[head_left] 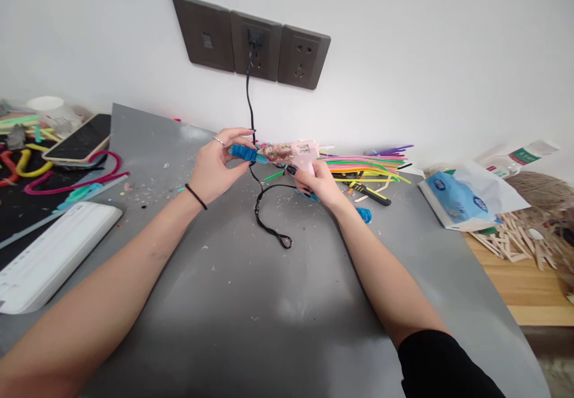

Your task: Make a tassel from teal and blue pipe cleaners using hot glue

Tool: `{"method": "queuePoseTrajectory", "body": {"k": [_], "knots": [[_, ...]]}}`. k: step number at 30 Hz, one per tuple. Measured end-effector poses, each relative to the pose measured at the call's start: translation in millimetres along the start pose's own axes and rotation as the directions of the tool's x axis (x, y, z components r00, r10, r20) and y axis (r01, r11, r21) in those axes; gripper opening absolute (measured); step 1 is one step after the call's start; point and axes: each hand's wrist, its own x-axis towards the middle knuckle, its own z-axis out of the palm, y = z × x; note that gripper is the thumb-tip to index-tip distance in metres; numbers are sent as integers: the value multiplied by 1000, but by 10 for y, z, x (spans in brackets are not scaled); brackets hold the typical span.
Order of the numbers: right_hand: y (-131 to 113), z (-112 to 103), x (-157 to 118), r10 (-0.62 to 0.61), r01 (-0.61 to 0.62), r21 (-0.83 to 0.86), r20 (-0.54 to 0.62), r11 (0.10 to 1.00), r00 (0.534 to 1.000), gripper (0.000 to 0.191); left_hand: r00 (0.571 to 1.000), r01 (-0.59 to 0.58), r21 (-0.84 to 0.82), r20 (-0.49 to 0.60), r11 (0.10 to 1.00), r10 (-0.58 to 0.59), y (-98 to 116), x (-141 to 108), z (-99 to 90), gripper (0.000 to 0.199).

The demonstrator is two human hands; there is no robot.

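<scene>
Toward the left edge of the table [224, 308] lie a white slab-like device [58, 254] and, nearer the far left corner, a phone [85, 141]. The left hand [213, 162], near the middle of the far edge, has its grip closed on a fuzzy blue piece [244, 152], thumb beneath and fingers above. A black cord [272, 229] lies looped below. The right hand's [320, 180] grip is wrapped around a pink glue gun [302, 153], its nozzle at the blue piece's right end; whether they touch I cannot tell. Winding that piece looks finished, while gluing seems under way, though no fresh glue shows. Beyond the right wrist, along the far edge, lie coloured pipe cleaners [368, 162], then a second blue roll [364, 214], unheld and perhaps left for later, and a yellow-black cutter [374, 193]. A tissue pack [461, 201] sits by the right edge.
</scene>
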Motion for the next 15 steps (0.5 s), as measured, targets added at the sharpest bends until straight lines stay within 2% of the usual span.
{"method": "queuePoseTrajectory", "body": {"k": [4,10,15], "knots": [[-16,18,-4,-39,38,-10,-22,999,999,54,1000,-24,21,-1,999,24,3,-9,5,57],[-36,31,-5,-33,33,-7,-25,999,999,51,999,-31,122,-31,992,35,18,-15,21,55],[-32,12,-1,-20,20,-20,-2,1000,1000,46,995,-80,179,-43,981,89,39,-19,20,53]]}}
